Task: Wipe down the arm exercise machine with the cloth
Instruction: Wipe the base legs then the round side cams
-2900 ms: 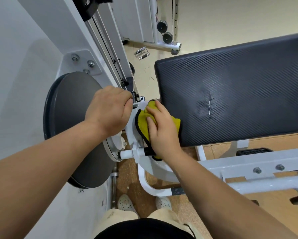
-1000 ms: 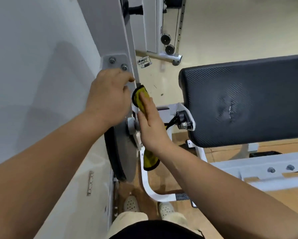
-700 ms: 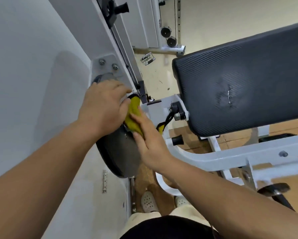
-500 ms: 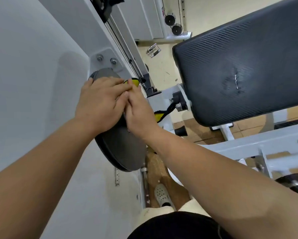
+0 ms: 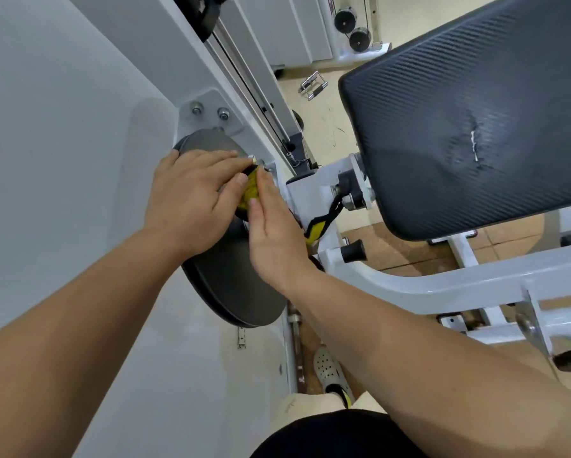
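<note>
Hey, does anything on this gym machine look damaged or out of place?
Yes. The black textured vinyl pad has a small tear near its middle, with the surface puckered around it. A chrome metal handle also lies loose on the floor beyond it.

Left forearm [image 5: 79, 309] and right forearm [image 5: 393, 335] are reaching forward and converging. Left hand [image 5: 191, 196] is lying palm-down, fingers straight and flat. Right hand [image 5: 274, 233] is standing on edge beside it, fingers seemingly straight, tips touching the left fingers.
</note>
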